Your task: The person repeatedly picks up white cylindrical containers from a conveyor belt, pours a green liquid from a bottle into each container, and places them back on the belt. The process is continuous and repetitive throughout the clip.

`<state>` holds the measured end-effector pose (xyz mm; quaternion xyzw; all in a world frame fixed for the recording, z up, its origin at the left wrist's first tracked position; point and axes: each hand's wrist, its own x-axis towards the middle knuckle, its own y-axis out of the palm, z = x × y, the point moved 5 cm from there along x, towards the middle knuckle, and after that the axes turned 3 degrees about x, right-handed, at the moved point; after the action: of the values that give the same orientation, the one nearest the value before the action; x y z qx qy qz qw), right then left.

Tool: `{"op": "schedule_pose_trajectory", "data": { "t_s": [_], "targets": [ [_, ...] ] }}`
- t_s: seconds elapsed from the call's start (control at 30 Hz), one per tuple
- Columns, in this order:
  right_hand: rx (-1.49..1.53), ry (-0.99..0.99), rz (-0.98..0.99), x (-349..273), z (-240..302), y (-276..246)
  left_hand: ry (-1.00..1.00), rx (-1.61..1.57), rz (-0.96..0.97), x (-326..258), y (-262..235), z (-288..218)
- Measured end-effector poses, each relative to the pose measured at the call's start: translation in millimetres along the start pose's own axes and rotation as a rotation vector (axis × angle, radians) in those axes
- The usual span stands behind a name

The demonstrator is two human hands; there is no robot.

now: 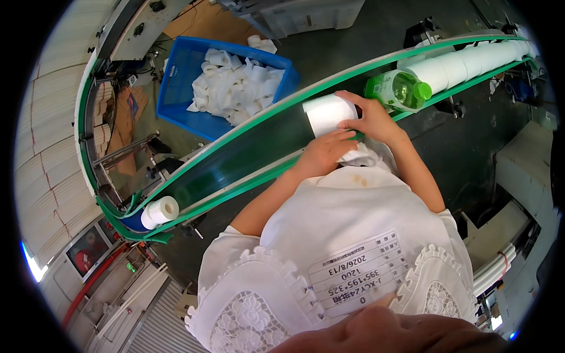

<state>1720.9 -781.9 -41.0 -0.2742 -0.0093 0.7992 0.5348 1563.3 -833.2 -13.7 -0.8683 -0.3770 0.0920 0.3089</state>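
A white toilet roll (pixel 327 115) lies on the dark green conveyor belt, in front of me. My right hand (pixel 375 119) is closed on its right end, thumb on the near side and fingers over the far side. Close below the roll is my left hand (pixel 327 154), its fingers bent and held together at the belt's near edge. Crumpled white material (pixel 364 155) shows beside those fingertips; whether they grip it is partly hidden. Just right of my right hand, a green plastic bottle (pixel 400 90) lies on its side, its cap toward the right.
Behind the bottle, white rolls (pixel 471 63) line the belt in a row. Another toilet roll (pixel 159 213) stands near the belt's left bend. Beyond the green rail (pixel 247 101), a blue crate (pixel 176 97) holds many loose rolls and scraps. A grey bin (pixel 300 16) stands farther back.
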Motion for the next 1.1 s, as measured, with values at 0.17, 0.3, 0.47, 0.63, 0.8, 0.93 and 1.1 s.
{"op": "schedule_pose_trajectory", "data": {
  "t_s": [0.17, 0.3, 0.47, 0.63, 0.8, 0.93, 1.1],
  "targets": [
    [0.078, -0.091, -0.028, -8.2, -3.0, 5.0, 0.067, 0.581, -1.106, 3.2, -152.4, 32.1],
    [0.051, -0.114, -0.013, -12.9, 2.7, 5.5, -0.345, 1.181, -0.530, -22.4, -199.2, 152.9],
    [0.088, -0.095, -0.031, -12.7, 4.2, 4.9, -0.377, 0.633, -0.587, -3.2, -170.5, 148.7],
    [0.061, -0.124, -0.049, -13.8, 1.2, 6.1, -0.133, 0.055, -0.193, 21.5, -69.2, 33.6],
    [0.010, -0.138, -0.072, -14.0, -8.8, 10.0, -0.351, 0.096, -0.223, 22.3, -42.5, 45.4],
    [0.045, -0.032, -0.068, -13.2, -6.0, 16.7, -0.315, 0.188, -0.209, 32.5, -43.2, 44.7],
    [-0.030, -0.096, -0.087, -9.0, -11.7, 26.0, -0.054, 0.412, -0.385, 31.8, -25.7, 40.8]
  ]
}}
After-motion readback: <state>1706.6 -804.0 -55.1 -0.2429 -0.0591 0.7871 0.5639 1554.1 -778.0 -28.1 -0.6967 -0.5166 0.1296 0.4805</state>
